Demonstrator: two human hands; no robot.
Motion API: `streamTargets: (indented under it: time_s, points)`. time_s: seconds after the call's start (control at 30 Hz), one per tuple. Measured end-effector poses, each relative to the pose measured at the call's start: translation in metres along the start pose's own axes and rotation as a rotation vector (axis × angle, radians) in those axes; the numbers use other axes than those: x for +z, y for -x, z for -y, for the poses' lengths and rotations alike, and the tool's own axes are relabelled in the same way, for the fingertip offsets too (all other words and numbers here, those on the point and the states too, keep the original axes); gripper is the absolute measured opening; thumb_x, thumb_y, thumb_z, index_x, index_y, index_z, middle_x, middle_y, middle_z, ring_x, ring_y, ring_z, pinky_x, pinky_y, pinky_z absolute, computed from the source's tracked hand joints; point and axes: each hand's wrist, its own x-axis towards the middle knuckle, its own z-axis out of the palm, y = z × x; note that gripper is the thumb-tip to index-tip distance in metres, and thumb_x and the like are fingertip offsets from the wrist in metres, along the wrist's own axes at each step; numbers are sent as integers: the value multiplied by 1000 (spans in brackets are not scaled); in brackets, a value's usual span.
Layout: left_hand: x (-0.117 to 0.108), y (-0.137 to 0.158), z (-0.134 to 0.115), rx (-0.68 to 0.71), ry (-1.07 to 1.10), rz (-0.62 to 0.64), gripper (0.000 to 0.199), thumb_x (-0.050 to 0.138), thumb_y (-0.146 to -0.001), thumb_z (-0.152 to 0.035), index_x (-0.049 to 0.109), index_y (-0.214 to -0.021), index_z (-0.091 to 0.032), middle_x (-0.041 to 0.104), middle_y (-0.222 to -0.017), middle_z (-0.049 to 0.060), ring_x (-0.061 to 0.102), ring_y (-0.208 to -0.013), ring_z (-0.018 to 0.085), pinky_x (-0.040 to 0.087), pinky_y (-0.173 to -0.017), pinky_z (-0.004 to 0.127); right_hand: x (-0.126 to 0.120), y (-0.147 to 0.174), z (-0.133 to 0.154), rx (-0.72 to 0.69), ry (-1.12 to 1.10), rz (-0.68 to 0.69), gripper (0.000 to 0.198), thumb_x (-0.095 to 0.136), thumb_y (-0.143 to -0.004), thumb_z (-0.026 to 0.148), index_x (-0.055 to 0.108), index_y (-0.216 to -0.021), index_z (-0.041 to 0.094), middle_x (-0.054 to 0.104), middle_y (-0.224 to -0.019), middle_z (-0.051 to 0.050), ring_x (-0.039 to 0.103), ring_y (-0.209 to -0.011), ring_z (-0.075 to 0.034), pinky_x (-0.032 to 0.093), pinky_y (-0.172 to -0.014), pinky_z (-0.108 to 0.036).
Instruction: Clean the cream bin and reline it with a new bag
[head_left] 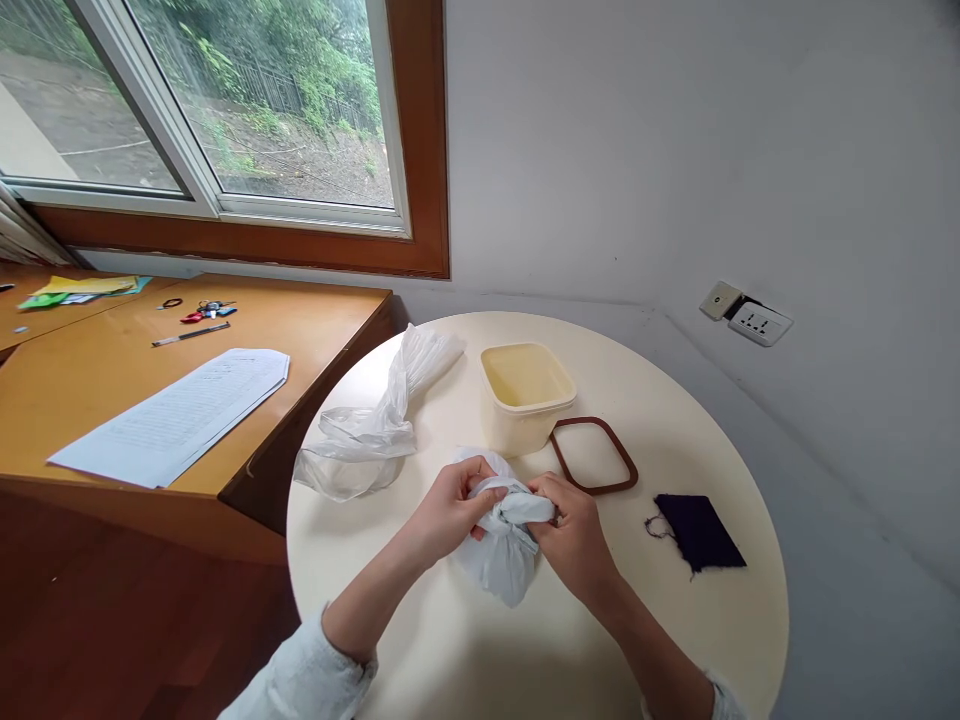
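- Pinching: left hand (454, 505) and right hand (571, 525) hold a white, bundled plastic bag (504, 577) by its twisted neck (514, 508).
- Bag on round, cream bench (424, 650).
- Looping seems done; tightening seems left.

Soft daylight from the window (277, 110) behind-left of the round table (694, 455); fuzzy shadow (517, 660) on its near side; floor (97, 600) left of it kinda dim

Printed papers (180, 415) lay on wooden surface (307, 315) at left; slim pen-like item (191, 334), black ring (171, 303) lay beyond. Yellow sheet (90, 286) sat farther back. Window (300, 150) showed greenery (322, 60) outside. White socket (760, 323) sat on wall (570, 150) at right.
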Motion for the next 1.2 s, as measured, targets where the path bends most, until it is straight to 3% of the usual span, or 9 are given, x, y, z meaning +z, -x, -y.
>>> streamTargets:
  time_s: [0.33,0.47,0.63,0.73,0.87,0.93,1.03,1.13,1.2]
  points:
    - [1,3,7,151,279,-329,28,59,-77,-41,43,-69,-19,47,-54,-7,41,-49,7,33,-49,18,-1,10,-5,-126,-25,12,19,62,-73,21,46,-64,19,54,-88,-6,53,-79,-16,44,-70,-28]
    - [-8,8,6,159,425,-290,23,60,-78,-34,43,-73,-19,51,-58,-6,44,-53,7,33,-53,18,-2,11,-9,55,-185,-4,14,58,-79,29,54,-70,18,55,-82,-5,52,-74,-16,43,-68,-29]
    - [-29,16,10,154,483,-97,16,65,-68,-26,51,-68,-18,51,-61,-4,45,-55,8,36,-55,20,-7,7,-17,427,-712,72,26,55,-80,41,56,-69,17,54,-70,-2,49,-66,-14,42,-62,-28]
    - [-41,21,10,95,315,128,8,63,-63,-23,60,-67,-16,56,-64,0,49,-60,12,40,-58,24,-10,5,-19,498,-889,61,29,59,-78,39,51,-62,17,52,-69,-1,48,-67,-13,41,-61,-26]
    - [-46,23,4,120,-20,413,9,56,-69,-20,65,-68,-17,63,-83,6,55,-81,21,43,-73,32,-15,3,-16,465,-832,60,25,58,-79,38,55,-68,16,52,-69,-1,47,-66,-12,38,-61,-24]
    - [-42,21,0,176,-80,340,13,53,-75,-21,63,-67,-17,62,-83,7,54,-82,20,43,-74,32,-20,1,-13,429,-757,93,28,55,-81,39,52,-65,16,51,-63,0,44,-58,-10,36,-57,-24]
    - [-30,17,-5,292,-188,68,10,52,-79,-22,59,-76,-17,57,-81,6,52,-81,17,43,-74,30,-27,-3,-4,376,-629,170,29,53,-83,39,47,-64,17,47,-53,4,36,-45,-7,29,-48,-23]
    - [-16,12,-9,403,-412,-10,42,64,-73,-25,52,-113,-24,50,-116,9,45,-107,22,38,-91,37,-34,-8,9,324,-503,288,26,52,-83,40,49,-71,18,41,-45,8,29,-39,-6,23,-42,-22]
    - [-8,7,-8,438,-551,5,54,68,-70,-28,48,-120,-30,39,-132,9,34,-120,26,34,-97,41,-38,-11,17,299,-442,394,26,52,-82,42,51,-73,17,38,-44,9,27,-38,-5,21,-41,-22]
